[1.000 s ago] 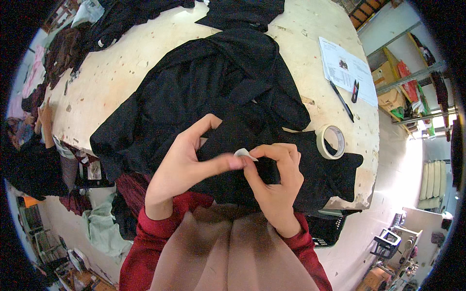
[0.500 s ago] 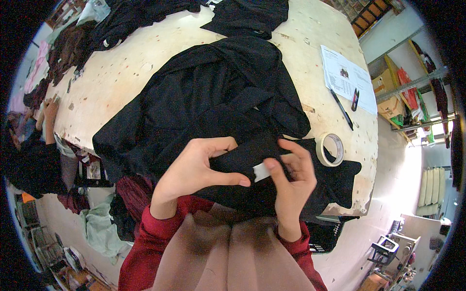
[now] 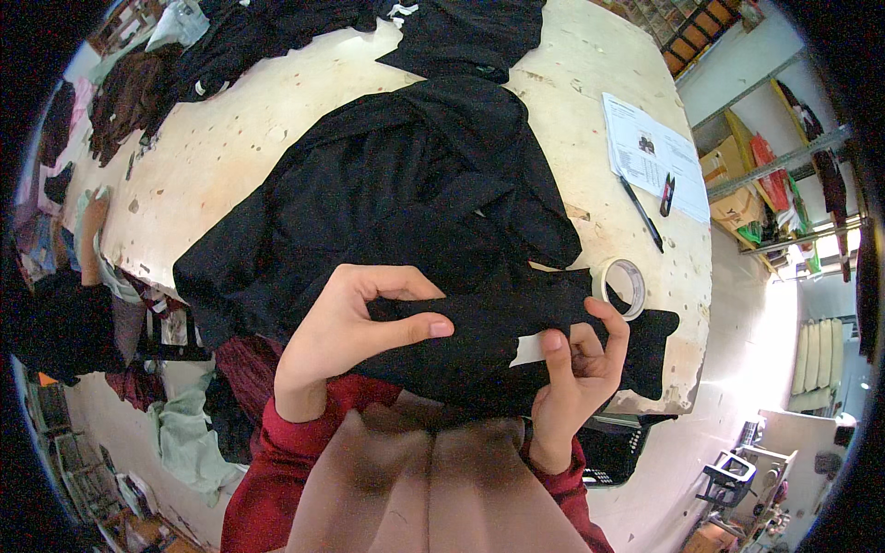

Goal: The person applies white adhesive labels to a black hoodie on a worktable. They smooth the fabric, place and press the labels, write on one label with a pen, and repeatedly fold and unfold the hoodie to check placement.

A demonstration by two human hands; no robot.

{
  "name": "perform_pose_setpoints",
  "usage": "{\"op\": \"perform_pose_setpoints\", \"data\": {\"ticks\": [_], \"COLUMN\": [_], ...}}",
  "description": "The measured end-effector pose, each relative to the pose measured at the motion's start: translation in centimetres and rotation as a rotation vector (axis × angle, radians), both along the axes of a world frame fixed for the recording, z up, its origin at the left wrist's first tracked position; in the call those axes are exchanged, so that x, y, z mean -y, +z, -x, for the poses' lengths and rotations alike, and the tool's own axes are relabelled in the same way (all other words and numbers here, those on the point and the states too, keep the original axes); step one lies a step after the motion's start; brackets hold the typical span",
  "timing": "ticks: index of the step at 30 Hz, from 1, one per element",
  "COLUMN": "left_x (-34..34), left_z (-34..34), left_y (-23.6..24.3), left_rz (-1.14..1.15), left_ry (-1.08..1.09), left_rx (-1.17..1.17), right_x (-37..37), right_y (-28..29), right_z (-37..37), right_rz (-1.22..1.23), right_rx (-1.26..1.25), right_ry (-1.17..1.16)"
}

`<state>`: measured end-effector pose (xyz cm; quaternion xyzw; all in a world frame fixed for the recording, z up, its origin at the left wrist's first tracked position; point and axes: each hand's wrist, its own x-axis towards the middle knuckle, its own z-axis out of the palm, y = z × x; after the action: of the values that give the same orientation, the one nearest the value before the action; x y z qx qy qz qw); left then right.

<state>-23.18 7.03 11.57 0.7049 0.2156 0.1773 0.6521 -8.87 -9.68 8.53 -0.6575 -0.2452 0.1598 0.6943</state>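
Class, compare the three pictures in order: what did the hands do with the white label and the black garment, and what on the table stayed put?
The white label moved from between both thumbs, mid-garment, rightward; now only the right hand pinches it. The left hand let it go and took a grip on a fold of the black garment, stretching it. The tape roll, pen, paper and table stayed put.

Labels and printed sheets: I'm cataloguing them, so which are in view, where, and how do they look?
White label: small rectangle on the black garment, pinched by the right hand.
Printed sheet: white paper with dark print, at the table's right edge.
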Motion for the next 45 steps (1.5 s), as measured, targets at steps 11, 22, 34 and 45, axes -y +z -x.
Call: {"op": "perform_pose_setpoints", "data": {"ticks": [11, 22, 34, 45], "left_x": [1.0, 1.3, 2.0, 0.2], "left_z": [-1.1, -0.9, -1.3, -0.2], "left_y": [0.2, 0.7, 0.0, -0.8], "left_rz": [-0.068, -0.454, -0.420, -0.141], "left_ry": [-0.047, 0.030, 0.038, 0.244], "left_rx": [-0.016, -0.034, 0.022, 0.205], "right_x": [-2.9, -1.2, -0.8, 0.1], "right_y": [2.1, 3.3, 3.1, 3.1], "right_z": [-6.0, -3.4, -3.9, -6.5], "right_rz": [0.219, 0.244, 0.263, 0.320], "right_rx": [0.514, 0.575, 0.623, 0.289], "right_ry": [0.673, 0.403, 0.506, 0.584]}}
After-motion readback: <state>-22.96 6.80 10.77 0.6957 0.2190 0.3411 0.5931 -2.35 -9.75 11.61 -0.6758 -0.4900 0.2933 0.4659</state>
